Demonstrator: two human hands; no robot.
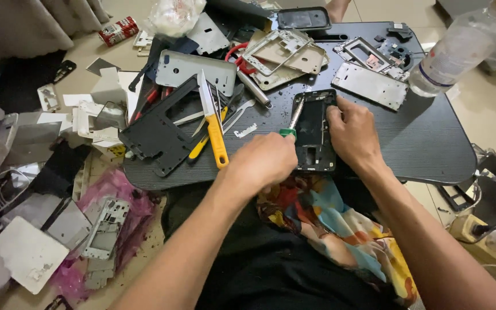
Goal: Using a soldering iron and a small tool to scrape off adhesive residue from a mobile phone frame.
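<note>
Left hand gripped green-handled screwdriver, shaft angled up-right onto phone frame lying lengthwise away from body on black table; right hand, fingers curled, pressed frame's right edge.

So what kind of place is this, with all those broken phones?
Probably a home phone-repair spot on the floor: a low black table covered in phone frames, tools like a yellow utility knife, and a left hand working a screwdriver.
</note>
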